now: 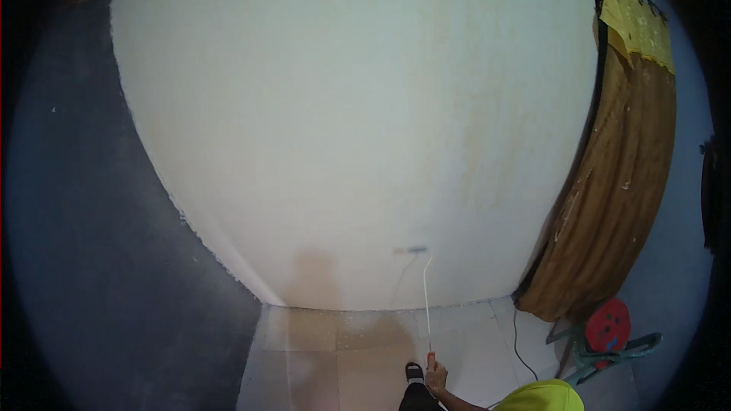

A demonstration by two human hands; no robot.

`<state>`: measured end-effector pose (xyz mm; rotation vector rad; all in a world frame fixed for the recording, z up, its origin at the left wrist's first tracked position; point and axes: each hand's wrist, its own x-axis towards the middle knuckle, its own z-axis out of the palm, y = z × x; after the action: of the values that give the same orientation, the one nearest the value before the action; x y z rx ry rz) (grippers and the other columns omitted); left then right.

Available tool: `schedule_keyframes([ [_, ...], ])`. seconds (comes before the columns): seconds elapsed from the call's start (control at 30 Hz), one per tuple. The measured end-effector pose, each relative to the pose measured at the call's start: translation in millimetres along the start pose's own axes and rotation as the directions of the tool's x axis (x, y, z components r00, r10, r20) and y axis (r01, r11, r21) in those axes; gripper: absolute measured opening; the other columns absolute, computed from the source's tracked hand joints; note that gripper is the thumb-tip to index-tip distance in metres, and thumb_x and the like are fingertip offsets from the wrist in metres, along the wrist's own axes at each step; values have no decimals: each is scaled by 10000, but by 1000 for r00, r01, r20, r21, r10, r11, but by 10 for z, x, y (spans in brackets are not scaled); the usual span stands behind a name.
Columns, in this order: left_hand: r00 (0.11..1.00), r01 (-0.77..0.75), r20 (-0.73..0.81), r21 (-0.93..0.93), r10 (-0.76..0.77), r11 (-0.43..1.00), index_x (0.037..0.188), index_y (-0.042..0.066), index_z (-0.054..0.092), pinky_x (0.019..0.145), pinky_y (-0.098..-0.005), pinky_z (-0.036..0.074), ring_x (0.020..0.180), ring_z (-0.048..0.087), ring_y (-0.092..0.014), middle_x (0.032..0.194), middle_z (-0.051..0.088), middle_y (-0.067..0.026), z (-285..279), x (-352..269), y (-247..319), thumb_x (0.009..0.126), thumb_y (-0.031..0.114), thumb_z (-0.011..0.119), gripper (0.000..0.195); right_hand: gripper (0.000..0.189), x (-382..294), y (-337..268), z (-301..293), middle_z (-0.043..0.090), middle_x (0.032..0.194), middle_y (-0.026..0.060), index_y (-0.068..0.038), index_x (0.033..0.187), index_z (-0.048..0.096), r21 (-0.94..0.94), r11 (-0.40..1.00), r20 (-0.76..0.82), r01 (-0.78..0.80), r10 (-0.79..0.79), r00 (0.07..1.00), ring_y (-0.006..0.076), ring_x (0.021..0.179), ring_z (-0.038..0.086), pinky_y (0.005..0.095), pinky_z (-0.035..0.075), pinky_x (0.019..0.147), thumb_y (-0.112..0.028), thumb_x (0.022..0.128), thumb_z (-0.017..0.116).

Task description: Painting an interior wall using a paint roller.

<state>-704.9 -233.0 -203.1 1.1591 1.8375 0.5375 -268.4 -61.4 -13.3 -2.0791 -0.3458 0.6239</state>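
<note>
My right hand [437,379] grips the handle of a paint roller [426,297], its reddish end showing above the fingers. The thin pale rod rises from the hand and bends near its top, in front of the low part of a white-painted wall [320,125]. A dark, blurred bar [417,250] lies by the rod's bent end; whether it is the roller sleeve or its shadow is hard to tell. Tan streaks show through the wall's paint, mostly on the right side. My left hand is out of view.
A brown curtain [617,171] with a yellow top hangs at the right. Below it stand a green plastic chair [588,357] and a red round seat [607,325]. A cable [517,345] runs over the tiled floor [371,368]. A dark grey wall [114,228] borders the left.
</note>
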Motion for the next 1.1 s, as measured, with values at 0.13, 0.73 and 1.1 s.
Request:
schedule_keyframes([
  [0.13, 988, 151, 30, -119, -149, 981, 1065, 12, 600, 760, -376, 480, 810, 555, -227, 924, 617, -116, 56, -320, -190, 874, 154, 525, 249, 580, 635, -328, -189, 454, 611, 195, 66, 820, 564, 84, 965, -208, 247, -226, 952, 176, 611, 432, 385, 401, 590, -467, 946, 371],
  [0.73, 983, 180, 61, -505, -174, 844, 1146, 31, 545, 598, -282, 485, 783, 620, -165, 1014, 630, -74, 685, 906, 475, 884, 205, 566, 315, 608, 2622, -6695, -3750, 378, 466, -6, -117, 631, 403, 437, 519, -356, 734, -650, 671, 115, 370, 389, 274, 362, 375, -701, 798, 435],
  [1.1, 985, 102, 166, -337, -48, 936, 1173, 69, 549, 555, -265, 469, 772, 623, -136, 1013, 637, -40, 984, 1098, 856, 878, 220, 565, 331, 702, 3478, -4293, -2071, 341, 378, 10, -182, 436, 328, 442, 753, -41, 487, -526, 850, 141, 333, 383, 289, 337, 345, -782, 792, 261],
])
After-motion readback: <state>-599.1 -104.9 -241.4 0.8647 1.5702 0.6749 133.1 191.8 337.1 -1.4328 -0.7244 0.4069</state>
